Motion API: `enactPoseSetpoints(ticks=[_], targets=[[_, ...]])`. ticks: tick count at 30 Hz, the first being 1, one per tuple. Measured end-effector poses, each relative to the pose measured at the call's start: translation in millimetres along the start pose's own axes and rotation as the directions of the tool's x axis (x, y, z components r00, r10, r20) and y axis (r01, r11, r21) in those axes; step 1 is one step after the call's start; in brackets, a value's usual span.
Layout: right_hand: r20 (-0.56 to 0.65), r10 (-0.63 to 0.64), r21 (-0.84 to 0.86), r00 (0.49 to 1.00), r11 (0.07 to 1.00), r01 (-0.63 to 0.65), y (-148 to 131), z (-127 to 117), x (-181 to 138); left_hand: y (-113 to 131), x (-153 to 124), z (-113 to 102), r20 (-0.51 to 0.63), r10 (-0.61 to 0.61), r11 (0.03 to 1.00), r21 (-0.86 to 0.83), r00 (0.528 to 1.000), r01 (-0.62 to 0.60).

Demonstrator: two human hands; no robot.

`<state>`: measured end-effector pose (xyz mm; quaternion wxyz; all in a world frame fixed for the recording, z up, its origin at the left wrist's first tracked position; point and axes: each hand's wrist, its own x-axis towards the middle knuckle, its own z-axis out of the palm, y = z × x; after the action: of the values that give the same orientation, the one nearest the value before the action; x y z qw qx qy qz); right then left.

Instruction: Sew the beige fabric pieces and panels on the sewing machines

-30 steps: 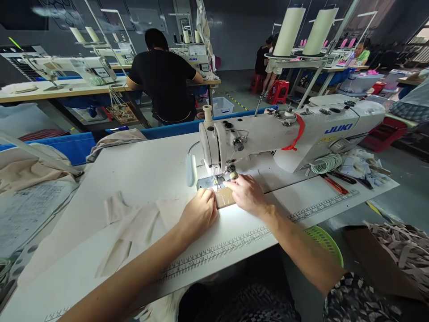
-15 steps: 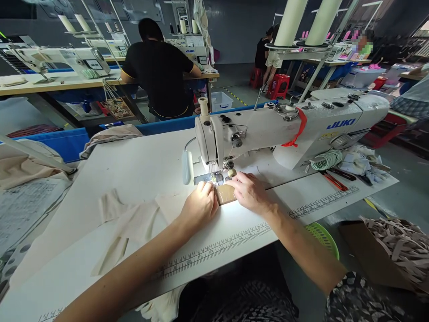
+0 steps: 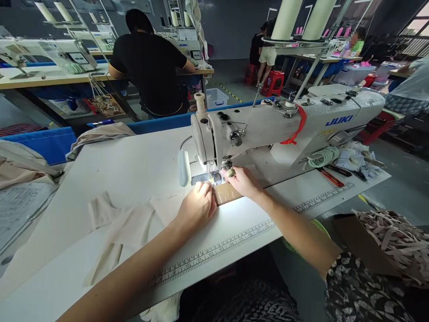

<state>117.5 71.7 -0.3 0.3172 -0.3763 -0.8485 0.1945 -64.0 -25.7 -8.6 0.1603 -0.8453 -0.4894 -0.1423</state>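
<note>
A white sewing machine [image 3: 248, 129] stands on the white table, its lit needle area [image 3: 212, 178] just ahead of my fingers. My left hand [image 3: 201, 201] rests by the front of the needle plate, fingers curled together; what they pinch is hidden. Pale beige fabric pieces [image 3: 134, 223] lie left of it, one reaching toward that hand. My right hand [image 3: 243, 181] is right of the needle, its fingers drawn together behind a small round knob [image 3: 230, 171], tips partly hidden. Between my hands a brown plate [image 3: 226, 194] with light marks is set at the table's front.
A grey-blue handled tool [image 3: 182, 167] lies left of the needle. Orange-handled snips [image 3: 331, 177], a coiled pale cord [image 3: 323, 156] and scraps [image 3: 355, 156] sit at the right end. A printed ruler [image 3: 214, 252] runs along the front edge. A co-worker [image 3: 150, 67] sits ahead.
My right hand has moved from in front of the small knob to behind it, closer to the needle. My left hand stays nearly in place. The whole view has shifted slightly.
</note>
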Motion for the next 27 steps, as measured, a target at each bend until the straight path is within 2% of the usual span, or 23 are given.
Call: enactPoseSetpoints(ticks=[9,21,25,27], targets=[[-0.05,-0.003,0.027,0.999,1.0,0.004,-7.4,-2.6,-9.1,-10.6,2.6,6.3,-0.009,-0.023,0.995,-0.098,1.0,0.022],[-0.077,-0.001,-0.032,0.997,0.999,-0.001,-2.6,-7.2,-10.4,-8.7,4.7,8.9,-0.002,-0.042,0.996,-0.082,0.999,0.041],[-0.058,-0.025,-0.089,0.998,0.996,0.02,-5.7,-10.0,-14.3,-18.4,6.3,6.8,-0.02,-0.045,0.991,-0.131,0.999,0.042],[-0.041,-0.064,-0.126,0.997,0.99,0.058,-14.2,-7.8,-17.3,-30.3,5.0,3.2,-0.028,-0.095,0.981,-0.17,0.995,0.089]])
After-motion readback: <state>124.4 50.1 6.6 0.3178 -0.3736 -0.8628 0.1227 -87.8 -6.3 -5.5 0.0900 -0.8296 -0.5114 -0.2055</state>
